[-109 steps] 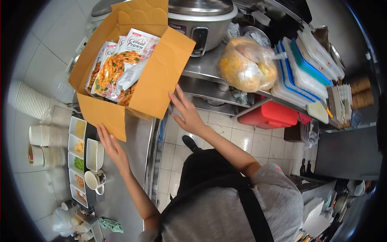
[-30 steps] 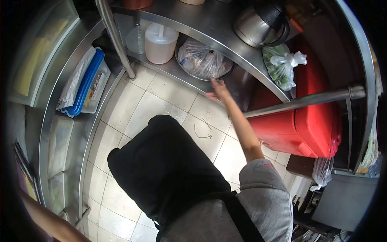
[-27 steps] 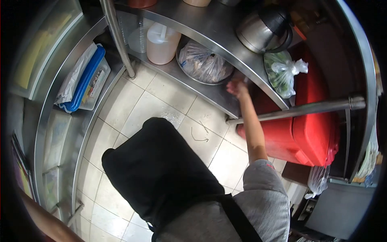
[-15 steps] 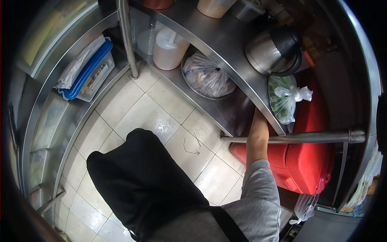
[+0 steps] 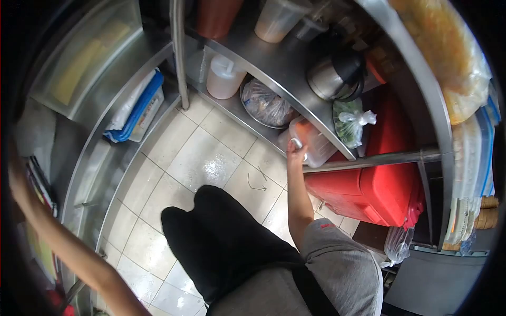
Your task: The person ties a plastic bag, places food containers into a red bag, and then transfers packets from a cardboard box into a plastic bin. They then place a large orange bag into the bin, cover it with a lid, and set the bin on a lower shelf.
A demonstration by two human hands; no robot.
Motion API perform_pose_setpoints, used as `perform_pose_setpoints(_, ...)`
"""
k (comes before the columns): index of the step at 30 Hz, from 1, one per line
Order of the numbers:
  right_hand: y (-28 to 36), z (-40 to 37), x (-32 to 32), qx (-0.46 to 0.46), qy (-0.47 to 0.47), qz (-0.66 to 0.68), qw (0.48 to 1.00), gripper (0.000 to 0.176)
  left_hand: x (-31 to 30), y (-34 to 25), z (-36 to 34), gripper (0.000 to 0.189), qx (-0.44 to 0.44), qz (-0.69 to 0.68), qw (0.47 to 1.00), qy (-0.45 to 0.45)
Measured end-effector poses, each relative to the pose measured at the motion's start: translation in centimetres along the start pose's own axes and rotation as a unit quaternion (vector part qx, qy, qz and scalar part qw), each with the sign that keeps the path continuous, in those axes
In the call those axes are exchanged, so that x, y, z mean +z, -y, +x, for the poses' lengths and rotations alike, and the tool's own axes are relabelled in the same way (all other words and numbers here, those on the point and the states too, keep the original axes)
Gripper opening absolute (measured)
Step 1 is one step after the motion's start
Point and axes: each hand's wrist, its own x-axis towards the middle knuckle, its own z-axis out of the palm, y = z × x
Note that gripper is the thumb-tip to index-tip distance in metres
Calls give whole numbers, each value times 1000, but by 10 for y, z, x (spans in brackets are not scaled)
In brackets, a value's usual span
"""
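My right hand (image 5: 296,152) is closed at the front edge of a translucent plastic container (image 5: 322,146), on the lower steel shelf. Something orange shows through the container's far end, and a small white part sits at my fingers. Behind it rests a metal bowl holding a clear plastic bag of food (image 5: 266,102), and farther along stands a pale jug with a white lid (image 5: 224,79). On the left, my left forearm stretches up toward the shelving; its hand is lost in the dark edge of the view.
A steel thermal jug (image 5: 332,76) and a tied bag of greens (image 5: 350,124) stand on the upper shelf. Below the rail is a red cooler-like box (image 5: 363,195). A blue-lidded tub (image 5: 139,108) occupies the left shelf. Metal posts and shelf edges border the tiled floor (image 5: 200,152).
My right hand has come out from under the upper shelf, and the translucent container now shows at the shelf's front. My left forearm has entered on the left. The view has shifted.
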Motion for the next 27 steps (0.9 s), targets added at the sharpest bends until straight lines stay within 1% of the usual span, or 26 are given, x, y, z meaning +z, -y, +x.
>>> perform_pose_setpoints(1, -11, 6, -28, -95, 91, -93, 987, 42, 21, 17, -2, 31, 117, -109, 967, -199)
perform_pose_setpoints(2, -17, -20, -22, -86, 175, -34, 980, 43, 42, 36, -3, 38, 250, -152, 881, -372)
perform_pose_setpoints(3, -23, -48, -16, -65, 257, 23, 964, 43, 59, 46, 6, 26, 290, -160, 882, -334)
perform_pose_setpoints(4, -24, -57, -23, 81, 365, 107, 921, 36, 53, 46, -2, 22, 276, -142, 900, -306)
perform_pose_setpoints(5, -24, -63, -31, 238, 435, 155, 854, 30, 47, 46, -10, 28, 262, -123, 916, -278)
perform_pose_setpoints(6, -26, -91, -24, 181, 440, 98, 874, 27, 34, 43, -19, 32, 234, -173, 929, -229)
perform_pose_setpoints(7, -19, -121, -22, 198, 376, 99, 900, 30, 30, 39, -25, 36, 220, -170, 934, -223)
perform_pose_setpoints(8, -9, -135, -24, 213, 184, 87, 956, 34, 27, 41, -29, 43, 238, -140, 944, -181)
perform_pose_setpoints(9, -6, -124, -44, 271, 282, 163, 906, 46, 23, 45, -33, 53, 252, -191, 940, -126)
perform_pose_setpoints(10, 13, -135, -51, 315, 250, 111, 909, 52, 22, 46, -34, 58, 267, -201, 932, -137)
perform_pose_setpoints(11, 25, -156, -41, 350, 220, 58, 909, 59, 18, 50, -35, 65, 283, -227, 928, -85)
perform_pose_setpoints(12, 31, -187, -24, 385, 166, 10, 908, 61, 8, 55, -35, 67, 292, -260, 920, -21)
perform_pose_setpoints(14, 54, -262, 11, 433, 56, -94, 895, 65, -27, 69, -24, 73, 327, -311, 885, 117)
perform_pose_setpoints(15, 48, -263, -6, 486, 174, -133, 846, 62, -44, 81, -15, 76, 351, -326, 857, 189)
perform_pose_setpoints(16, 39, -256, -29, 528, 288, -168, 781, 59, -54, 100, -13, 77, 396, -310, 843, 192)
perform_pose_setpoints(17, 42, -293, -16, 499, 224, -243, 801, 55, -65, 119, -16, 77, 441, -293, 826, 194)
perform_pose_setpoints(18, 44, -338, -6, 462, 158, -315, 814, 51, -79, 146, -14, 80, 436, -287, 817, 244)
perform_pose_setpoints(19, 45, -378, 7, 398, 180, -425, 793, 48, -91, 181, -13, 84, 430, -282, 806, 293)
perform_pose_setpoints(20, 46, -414, 19, 324, 198, -528, 760, 45, -98, 219, -14, 87, 354, -278, 811, 374)
perform_pose_setpoints(21, 51, -445, 37, 243, 213, -620, 715, 43, -88, 265, -33, 89, 269, -284, 827, 403)
perform_pose_setpoints(22, 58, -480, 68, 264, 256, -644, 671, 40, -73, 319, -54, 88, 208, -268, 849, 405)
perform_pose_setpoints(23, 73, -523, 105, 285, 294, -667, 622, 37, -63, 366, -71, 86, 97, -193, 855, 472)
perform_pose_setpoints(24, 88, -565, 143, 303, 331, -688, 571, 35, -75, 398, -60, 87, -28, -150, 812, 563)
perform_pose_setpoints(25, 103, -610, 180, 323, 362, -680, 550, 28, -67, 437, -58, 87, -101, -191, 786, 579)
perform_pose_setpoints(26, 114, -647, 212, 343, 391, -671, 528, 21, -79, 463, -38, 86, -199, -273, 717, 610)
perform_pose_setpoints(27, 116, -666, 235, 358, 433, -665, 492, 23, -113, 477, 0, 82, -317, -376, 576, 654)
